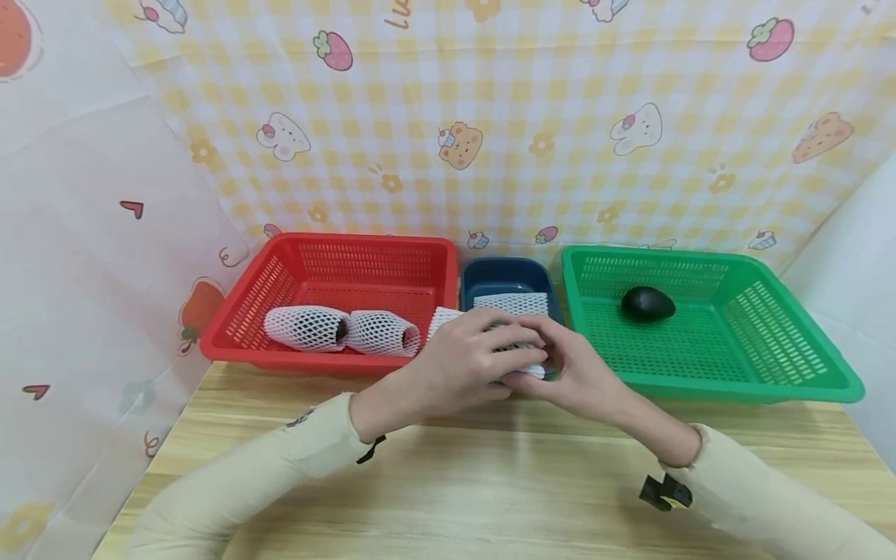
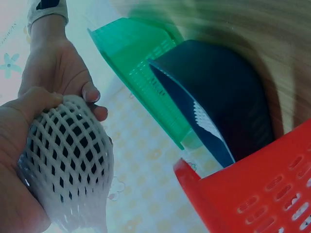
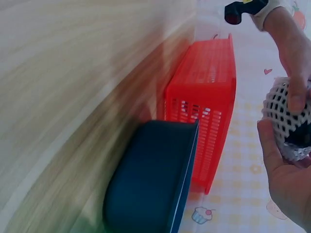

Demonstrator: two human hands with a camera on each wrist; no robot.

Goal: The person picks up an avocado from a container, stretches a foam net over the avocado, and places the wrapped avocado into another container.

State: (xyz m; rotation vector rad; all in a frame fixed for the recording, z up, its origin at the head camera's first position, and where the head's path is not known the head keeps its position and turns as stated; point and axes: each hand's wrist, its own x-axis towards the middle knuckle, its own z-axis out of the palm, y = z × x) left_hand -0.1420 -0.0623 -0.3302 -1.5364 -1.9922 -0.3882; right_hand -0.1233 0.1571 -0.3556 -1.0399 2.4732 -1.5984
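A dark avocado in a white foam net sleeve (image 2: 73,150) is held between both hands, above the table in front of the blue bin. My left hand (image 1: 458,362) grips the sleeve from the left, its fingers curled over the top. From the other side my right hand (image 1: 581,377) holds the same avocado, thumb and fingers bent round its end. In the right wrist view dark skin (image 3: 302,135) shows at the sleeve's open end. One bare black avocado (image 1: 647,304) lies in the green basket (image 1: 714,393). Two sleeved avocados (image 1: 306,327) lie end to end in the red basket (image 1: 329,359).
Between the two baskets stands a small dark blue bin (image 1: 507,268) with white foam net sleeves (image 1: 511,303) in it. All three containers line the back of the wooden table (image 1: 490,482). Behind them hangs a yellow checked cloth (image 1: 420,93).
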